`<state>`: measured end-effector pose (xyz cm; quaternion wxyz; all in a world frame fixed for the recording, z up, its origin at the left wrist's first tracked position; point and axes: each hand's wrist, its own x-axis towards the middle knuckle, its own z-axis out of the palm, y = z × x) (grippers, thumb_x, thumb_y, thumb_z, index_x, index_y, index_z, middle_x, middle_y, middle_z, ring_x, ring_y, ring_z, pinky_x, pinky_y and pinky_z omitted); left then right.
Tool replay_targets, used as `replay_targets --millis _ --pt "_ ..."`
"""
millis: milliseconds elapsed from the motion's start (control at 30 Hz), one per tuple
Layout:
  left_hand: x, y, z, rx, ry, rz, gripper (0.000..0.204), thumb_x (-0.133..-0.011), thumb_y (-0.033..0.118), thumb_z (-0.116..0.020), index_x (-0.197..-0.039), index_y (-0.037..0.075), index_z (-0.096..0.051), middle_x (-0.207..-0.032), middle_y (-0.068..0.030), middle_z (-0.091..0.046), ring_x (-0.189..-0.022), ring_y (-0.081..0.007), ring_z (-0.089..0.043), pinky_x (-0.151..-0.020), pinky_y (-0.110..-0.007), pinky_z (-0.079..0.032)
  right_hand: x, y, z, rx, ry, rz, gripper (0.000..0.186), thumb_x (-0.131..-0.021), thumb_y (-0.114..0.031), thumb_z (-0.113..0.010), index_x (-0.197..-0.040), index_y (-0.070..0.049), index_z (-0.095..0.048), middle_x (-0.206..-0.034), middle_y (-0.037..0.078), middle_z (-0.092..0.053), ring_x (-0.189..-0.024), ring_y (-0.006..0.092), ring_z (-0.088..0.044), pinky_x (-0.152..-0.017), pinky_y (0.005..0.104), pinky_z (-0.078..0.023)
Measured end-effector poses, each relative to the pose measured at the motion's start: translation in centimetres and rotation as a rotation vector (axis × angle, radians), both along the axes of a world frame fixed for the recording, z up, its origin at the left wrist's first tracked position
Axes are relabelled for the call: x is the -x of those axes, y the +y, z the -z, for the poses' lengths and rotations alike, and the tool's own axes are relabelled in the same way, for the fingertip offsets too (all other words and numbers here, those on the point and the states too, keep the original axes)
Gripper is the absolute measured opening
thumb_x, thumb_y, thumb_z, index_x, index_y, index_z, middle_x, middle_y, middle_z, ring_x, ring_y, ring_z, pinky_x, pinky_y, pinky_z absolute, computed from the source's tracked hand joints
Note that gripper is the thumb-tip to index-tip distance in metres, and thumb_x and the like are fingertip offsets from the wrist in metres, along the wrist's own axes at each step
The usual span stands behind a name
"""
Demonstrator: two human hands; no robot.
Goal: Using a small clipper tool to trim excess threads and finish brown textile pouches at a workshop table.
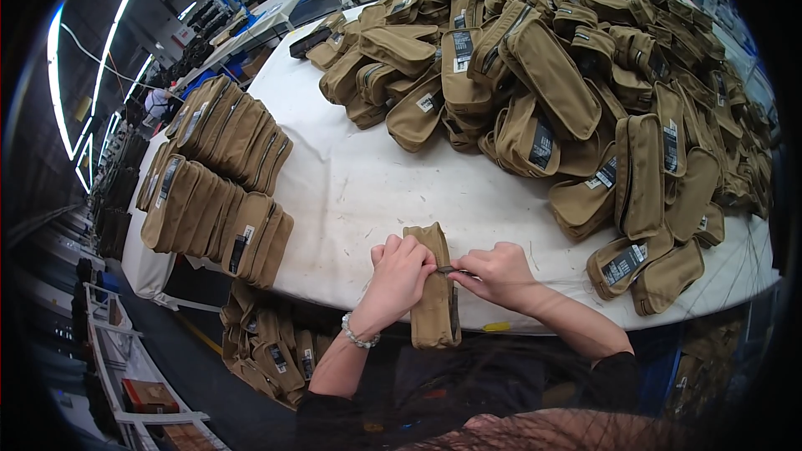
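Observation:
A tan fabric zip pouch [433, 313] stands on its narrow side at the front edge of the white table. My left hand [398, 271] is closed on its upper part, fingertips pinched near the middle. From the right, my right hand [499, 276] grips a small dark metal tool [448, 269] whose tip meets the pouch beside my left fingertips. The tool looks like thread snips, though my fingers cover most of it. A dark zipper strip runs along the pouch's right side.
A large heap of tan pouches [551, 75] covers the far and right table [359, 175]. Stacked pouches [209, 209] stand in two rows at left. More pouches [271, 351] lie below the table edge. A small yellow item [496, 326] sits at the front edge.

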<state>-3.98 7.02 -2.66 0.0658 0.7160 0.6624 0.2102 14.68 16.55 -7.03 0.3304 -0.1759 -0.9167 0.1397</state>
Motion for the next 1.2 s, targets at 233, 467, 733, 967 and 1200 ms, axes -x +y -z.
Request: replay_targets --millis 233,467,733,967,1200 --pt "1.9 -0.5 -1.7 0.080 -0.142 0.114 0.007 -0.087 0.014 -0.063 -0.087 0.012 -0.057 -0.087 -0.0019 -0.050 -0.088 -0.0216 -0.044 -0.084 -0.036 -0.028 -0.4 0.4 0.1 0.058 0.053 -0.021 0.015 -0.078 -0.031 -0.076 -0.082 -0.018 -0.070 -0.067 -0.003 -0.063 -0.049 0.0205 -0.054 -0.049 0.0316 -0.041" --pt "6.9 -2.5 -3.2 0.349 -0.331 0.358 0.009 -0.093 0.017 -0.058 -0.087 0.012 -0.053 -0.085 0.0014 -0.047 -0.087 -0.0186 -0.041 -0.084 -0.032 -0.027 -0.7 0.6 -0.1 0.103 0.022 -0.011 0.017 -0.081 -0.033 -0.072 -0.081 -0.017 -0.068 -0.066 -0.002 -0.062 -0.049 0.0217 -0.056 -0.049 0.0324 -0.042" --pt "7.6 -3.7 -3.3 0.373 -0.282 0.294 0.011 -0.091 0.021 -0.061 -0.084 0.013 -0.058 -0.081 0.0020 -0.052 -0.086 -0.0186 -0.045 -0.085 -0.033 -0.028 -0.9 0.6 0.0 0.092 -0.006 -0.002 0.014 -0.078 -0.030 -0.076 -0.084 -0.019 -0.072 -0.068 -0.003 -0.063 -0.050 0.0205 -0.055 -0.049 0.0319 -0.041" --pt "2.8 -3.4 -3.4 -0.052 -0.048 -0.117 0.017 -0.076 0.020 -0.076 -0.082 0.013 -0.062 -0.081 0.0008 -0.056 -0.085 -0.0192 -0.051 -0.081 -0.035 -0.031 -1.1 0.9 -0.2 0.094 0.012 -0.002 0.014 -0.077 -0.030 -0.076 -0.084 -0.019 -0.072 -0.068 -0.003 -0.063 -0.050 0.0208 -0.054 -0.049 0.0323 -0.041" --pt "-0.4 -4.1 -2.6 -0.047 -0.094 0.073 0.020 -0.069 0.024 -0.082 -0.081 0.017 -0.067 -0.080 0.0026 -0.052 -0.081 -0.0171 -0.050 -0.079 -0.033 -0.030 -1.7 2.4 -0.3 0.308 0.085 -0.120 0.016 -0.075 -0.029 -0.077 -0.082 -0.016 -0.073 -0.070 -0.001 -0.066 -0.055 0.0203 -0.062 -0.049 0.0306 -0.045"
